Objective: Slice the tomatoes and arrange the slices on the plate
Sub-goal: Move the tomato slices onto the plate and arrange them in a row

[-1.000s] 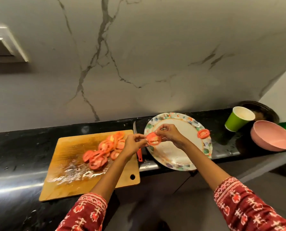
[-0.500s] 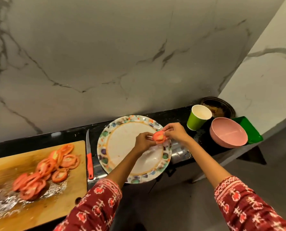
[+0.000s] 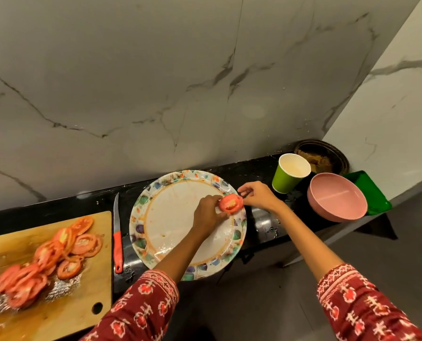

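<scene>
Moved tomato slice closer to plate right rim; pinched by left hand & right hand, fingers curled on it.

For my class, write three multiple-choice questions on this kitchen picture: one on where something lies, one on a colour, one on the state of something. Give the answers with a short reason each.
1. Where does the knife lie?
A. on the counter between the cutting board and the plate
B. on the plate
C. inside the pink bowl

2. What colour is the paper cup?
A. blue
B. green
C. yellow

3. What is the state of the tomato slice at the plate's right rim?
A. lying free on the cutting board
B. floating in the cup
C. held by the left hand, with the right hand beside it

Answers:
1 A: its red handle and blade rest on the dark counter between the two.
2 B: its outer wall is green.
3 C: the left hand's fingers grip the slice over the rim.
</scene>
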A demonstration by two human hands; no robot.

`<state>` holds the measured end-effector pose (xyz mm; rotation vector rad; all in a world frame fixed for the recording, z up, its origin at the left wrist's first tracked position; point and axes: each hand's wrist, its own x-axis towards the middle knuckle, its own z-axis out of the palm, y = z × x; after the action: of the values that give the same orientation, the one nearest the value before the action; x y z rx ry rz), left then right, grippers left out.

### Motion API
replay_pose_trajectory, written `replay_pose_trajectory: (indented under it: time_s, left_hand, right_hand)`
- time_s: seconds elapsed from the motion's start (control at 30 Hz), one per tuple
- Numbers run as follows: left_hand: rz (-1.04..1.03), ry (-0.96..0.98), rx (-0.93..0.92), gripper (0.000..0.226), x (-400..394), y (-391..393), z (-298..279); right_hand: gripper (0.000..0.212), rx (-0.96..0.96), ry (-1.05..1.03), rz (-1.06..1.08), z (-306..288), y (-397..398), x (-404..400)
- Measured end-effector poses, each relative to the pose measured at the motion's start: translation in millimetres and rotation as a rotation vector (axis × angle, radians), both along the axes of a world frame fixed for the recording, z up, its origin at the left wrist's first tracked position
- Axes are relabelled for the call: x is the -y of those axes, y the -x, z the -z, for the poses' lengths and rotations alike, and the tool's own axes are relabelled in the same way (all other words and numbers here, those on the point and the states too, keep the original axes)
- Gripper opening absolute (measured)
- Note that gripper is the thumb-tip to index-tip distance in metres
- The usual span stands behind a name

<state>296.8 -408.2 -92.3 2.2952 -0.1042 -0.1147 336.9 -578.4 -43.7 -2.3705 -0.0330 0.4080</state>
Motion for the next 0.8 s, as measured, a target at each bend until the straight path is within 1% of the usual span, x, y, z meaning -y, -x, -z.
replay_pose_trajectory:
  time_s: [0.07, 0.13, 0.43, 0.53, 0.63, 0.8]
  left_hand:
    - [-0.001, 0.018, 0.000, 0.056, -1, 0, 2]
    - [0.008, 0.012, 0.004, 0.056, -1, 0, 3]
    - [0.028, -0.019, 0.015, 0.062, -2, 0, 5]
    - [0.018, -0.006, 0.005, 0.067, -9, 0, 5]
    - [-0.032, 0.005, 0.054, 0.056, -30, 6, 3]
    - [-0.137, -0.013, 0.211, 0.041, -86, 43, 4]
  right_hand:
    - [0.040, -0.044, 0.026, -0.087, 2, 3, 2]
    - [0.045, -0.038, 0.056, -0.116, 5, 3, 3]
    - [0.046, -0.032, 0.030, -0.098, 2, 5, 3]
    - [0.048, 0.083, 0.051, -0.013, -1, 5, 4]
    - [0.043, 0.230, 0.028, 0.061, -7, 10, -3]
    - [0.032, 0.353, -0.056, 0.028, -2, 36, -57]
